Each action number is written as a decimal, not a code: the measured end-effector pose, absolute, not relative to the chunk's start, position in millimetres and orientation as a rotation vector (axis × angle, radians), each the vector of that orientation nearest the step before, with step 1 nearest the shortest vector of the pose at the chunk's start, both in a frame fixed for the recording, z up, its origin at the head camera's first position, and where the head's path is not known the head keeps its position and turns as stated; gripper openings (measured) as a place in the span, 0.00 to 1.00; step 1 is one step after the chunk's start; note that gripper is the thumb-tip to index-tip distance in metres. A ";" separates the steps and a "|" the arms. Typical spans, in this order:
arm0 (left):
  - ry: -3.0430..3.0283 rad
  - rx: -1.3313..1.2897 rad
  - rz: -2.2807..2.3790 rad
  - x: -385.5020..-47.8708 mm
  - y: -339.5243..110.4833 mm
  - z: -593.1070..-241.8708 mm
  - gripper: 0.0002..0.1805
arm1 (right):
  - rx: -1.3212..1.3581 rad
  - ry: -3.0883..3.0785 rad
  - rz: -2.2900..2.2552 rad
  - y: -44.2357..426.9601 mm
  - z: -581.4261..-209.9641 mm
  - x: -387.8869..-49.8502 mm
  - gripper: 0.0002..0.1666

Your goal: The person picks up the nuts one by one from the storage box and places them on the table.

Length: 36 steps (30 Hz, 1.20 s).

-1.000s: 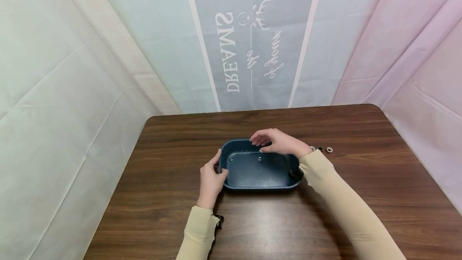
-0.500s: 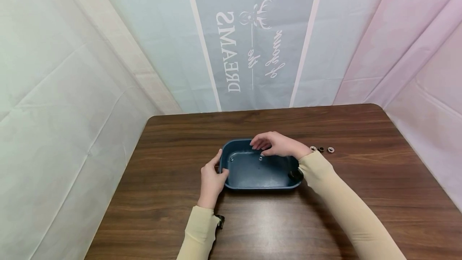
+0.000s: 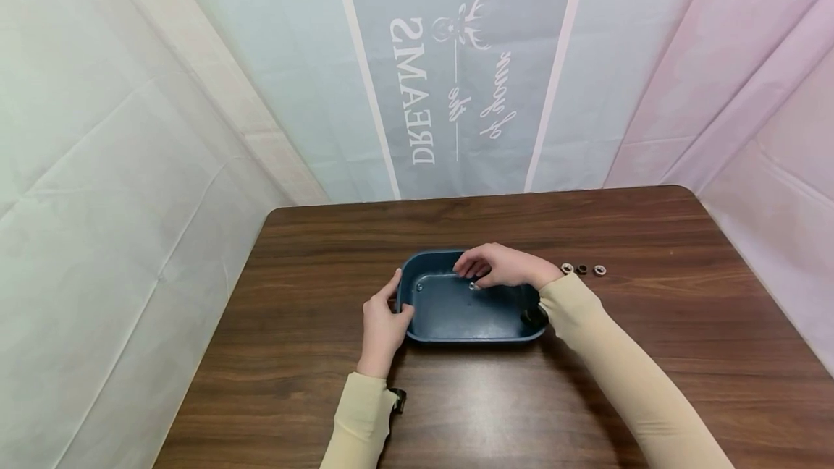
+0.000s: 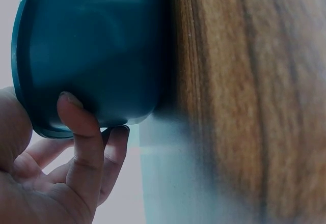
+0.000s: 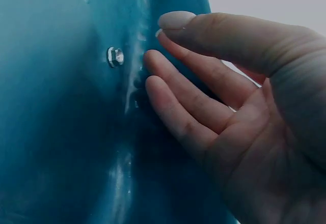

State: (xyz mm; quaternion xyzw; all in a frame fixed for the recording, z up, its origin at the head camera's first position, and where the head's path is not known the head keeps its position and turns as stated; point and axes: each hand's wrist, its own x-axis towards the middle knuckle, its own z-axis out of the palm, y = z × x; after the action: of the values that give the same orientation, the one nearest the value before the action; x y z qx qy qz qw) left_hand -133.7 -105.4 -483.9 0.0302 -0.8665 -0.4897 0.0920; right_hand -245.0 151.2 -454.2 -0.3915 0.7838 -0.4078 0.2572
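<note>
A dark blue rectangular tray with rounded corners rests on the wooden table. My left hand grips its left end, thumb over the rim and fingers along the outside; the left wrist view shows the fingers against the wall. Over the far side of the tray reaches my right hand. Its fingers are loosely bent, with nothing visible between them and the thumb. Near its fingertips, apart from them, a small shiny hex nut lies on the tray floor. A second small metal piece lies in the far left corner.
On the table right of the tray are a silver ring-shaped piece, a small dark ring and another silver ring-shaped piece. A printed cloth hangs behind the table's far edge.
My right hand has moved slightly down and right, deeper into the tray and closer to the hex nut. The left hand keeps its grip on the tray, almost unmoved.
</note>
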 end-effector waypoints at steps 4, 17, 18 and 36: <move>-2.567 0.077 -1.455 -133.0 -104.8 -483.5 0.37 | -1.051 2.127 -1.081 151.5 -456.8 -243.5 0.23; -2.561 0.061 -1.447 -132.5 -102.6 -483.7 0.37 | -1.006 2.098 -1.101 153.7 -463.9 -241.1 0.24; -2.561 0.064 -1.447 -132.4 -102.5 -483.8 0.37 | -1.001 2.092 -1.104 153.5 -464.5 -241.3 0.24; -2.563 0.094 -1.460 -130.6 -103.7 -492.3 0.37 | -1.075 2.038 -1.053 144.7 -473.4 -240.5 0.25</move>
State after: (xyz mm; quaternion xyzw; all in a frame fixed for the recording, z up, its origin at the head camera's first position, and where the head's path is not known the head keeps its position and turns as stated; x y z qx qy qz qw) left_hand -130.6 -103.7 -492.3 0.0318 -0.8646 -0.4924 0.0950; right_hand -240.5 144.7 -473.4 -0.4047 0.7676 -0.3967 0.2994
